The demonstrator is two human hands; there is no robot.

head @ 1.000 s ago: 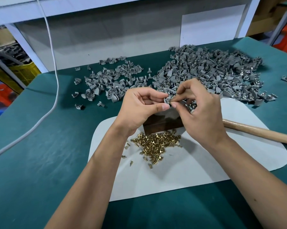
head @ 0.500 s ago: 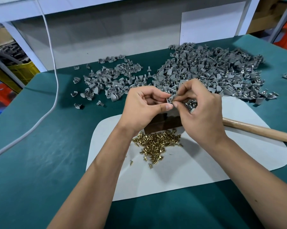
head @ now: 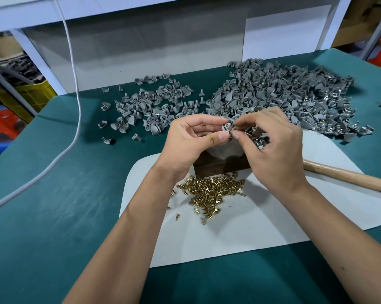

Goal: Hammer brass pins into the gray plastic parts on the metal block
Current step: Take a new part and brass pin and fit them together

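left hand (head: 191, 139): pinches gray plastic part (head: 227, 127) between thumb and fingers, above metal block (head: 220, 166)
right hand (head: 270, 145): fingertips pinch at same part, likely seating a pin; pin itself too small to tell
brass pins (head: 209, 191): loose heap on white mat (head: 273, 220), just in front of block
hammer handle (head: 347, 176): on mat, right of block, untouched
gray parts pile (head: 273, 95): far worktop (head: 42, 216)
risk: pin slips or sits crooked before hammering; part dropped into pile
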